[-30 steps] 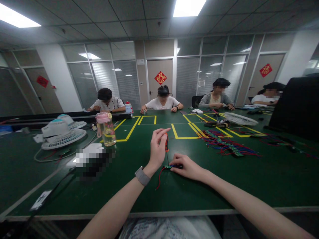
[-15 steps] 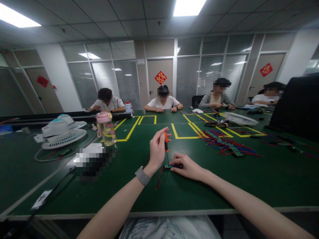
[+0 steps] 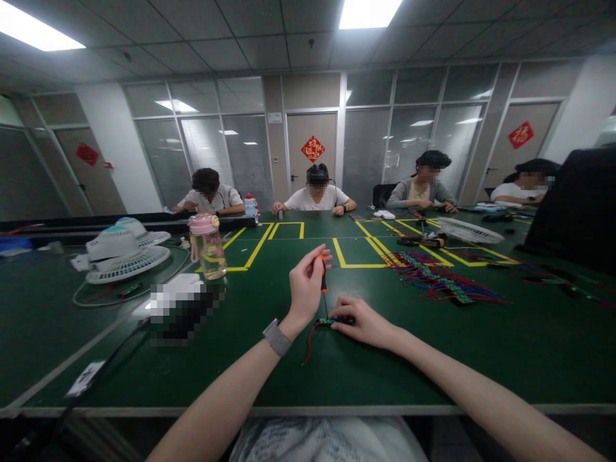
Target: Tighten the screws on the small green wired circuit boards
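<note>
My left hand is closed around an orange and black screwdriver, held upright. Its thin shaft runs down to a small green circuit board lying on the table. A red wire curls from the board's left end toward me. From the right, my right hand grips the board's other end between thumb and fingers, with dark blue wires showing by the fingers. Whether the screwdriver's tip sits in a screw is too small to tell.
Several circuit boards with red and blue wires lie in a row to the right. A pink-lidded bottle and white fans stand left. Yellow tape marks the green table. Several people sit opposite.
The view has shifted slightly. My hands, the screwdriver and the board keep nearly the same places. Across the table, one person's hand has moved outward to a small grey object.
</note>
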A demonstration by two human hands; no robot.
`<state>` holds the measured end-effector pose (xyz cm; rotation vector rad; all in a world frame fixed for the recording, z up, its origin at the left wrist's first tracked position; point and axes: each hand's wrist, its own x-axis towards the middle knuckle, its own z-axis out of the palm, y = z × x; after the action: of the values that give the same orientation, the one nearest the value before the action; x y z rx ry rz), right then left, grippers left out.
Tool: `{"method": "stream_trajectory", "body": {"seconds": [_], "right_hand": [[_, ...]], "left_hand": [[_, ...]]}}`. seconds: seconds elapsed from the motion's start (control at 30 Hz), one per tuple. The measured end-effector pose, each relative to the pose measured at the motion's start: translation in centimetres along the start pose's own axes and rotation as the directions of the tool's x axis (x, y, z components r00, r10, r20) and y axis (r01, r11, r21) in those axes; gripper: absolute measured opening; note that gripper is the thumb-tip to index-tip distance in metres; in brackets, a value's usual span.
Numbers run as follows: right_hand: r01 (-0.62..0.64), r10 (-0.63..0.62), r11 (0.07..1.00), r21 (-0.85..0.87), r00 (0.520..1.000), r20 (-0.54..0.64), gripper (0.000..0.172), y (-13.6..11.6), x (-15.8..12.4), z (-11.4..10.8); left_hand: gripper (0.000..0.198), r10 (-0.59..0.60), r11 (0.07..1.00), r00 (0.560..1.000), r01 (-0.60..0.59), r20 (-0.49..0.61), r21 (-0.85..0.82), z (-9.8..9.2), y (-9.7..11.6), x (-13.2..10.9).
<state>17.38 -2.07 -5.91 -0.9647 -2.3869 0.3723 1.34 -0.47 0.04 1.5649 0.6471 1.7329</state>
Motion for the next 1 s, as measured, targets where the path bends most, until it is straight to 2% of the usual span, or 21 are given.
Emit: {"method": "stream_trajectory", "body": {"seconds": [0.13,0.2,0.33,0.4,0.6,0.67,0.83,0.9,1.0], "right_hand": [[0.003,-0.003,1.0,-0.005,1.0,-0.006,0.018,0.09,0.04,0.09],[0.001,-0.001,1.0,-0.004,1.0,-0.009,0.018,0.15,0.06,0.14],[-0.006,0.006,1.0,-0.004,1.0,-0.005,0.018,0.19,0.06,0.15],[-0.003,0.003,1.0,-0.005,1.0,-0.006,0.019,0.16,0.03,0.12],[-0.005,0.005,1.0,-0.004,1.0,-0.004,0.018,0.22,0.0,0.15],[0.002,-0.002,1.0,0.001,1.0,-0.006,0.018,0.27,-0.01,0.18],[-0.001,0.001,1.0,0.009,1.0,0.002,0.019,0.19,-0.04,0.07],[-0.005,0.005,1.0,0.008,1.0,0.003,0.019,0.14,-0.04,0.02],[-0.001,0.001,1.0,-0.002,1.0,0.004,0.018,0.15,-0.02,0.02]], "left_hand": [[0.024,0.107,0.973,0.994,-0.104,-0.004,0.206,-0.24,-0.04,-0.09],[0.022,0.139,0.957,0.99,-0.135,0.004,0.256,-0.3,0.01,-0.14],[0.029,0.048,0.997,0.998,-0.05,0.033,0.059,-0.07,0.06,-0.17],[0.03,0.014,1.0,0.999,-0.014,0.04,0.014,0.03,0.11,-0.16],[0.018,0.147,0.954,0.989,-0.148,0.021,0.262,-0.26,0.33,-0.22],[0.022,0.137,0.962,0.99,-0.138,0.024,0.234,-0.29,0.25,-0.21],[0.029,0.055,0.998,0.998,-0.056,0.019,0.019,-0.06,0.02,-0.2],[0.026,0.063,0.996,0.998,-0.064,0.006,0.057,-0.05,0.1,-0.23],[0.019,0.144,0.966,0.99,-0.14,-0.002,0.217,-0.17,0.31,-0.24]]}}
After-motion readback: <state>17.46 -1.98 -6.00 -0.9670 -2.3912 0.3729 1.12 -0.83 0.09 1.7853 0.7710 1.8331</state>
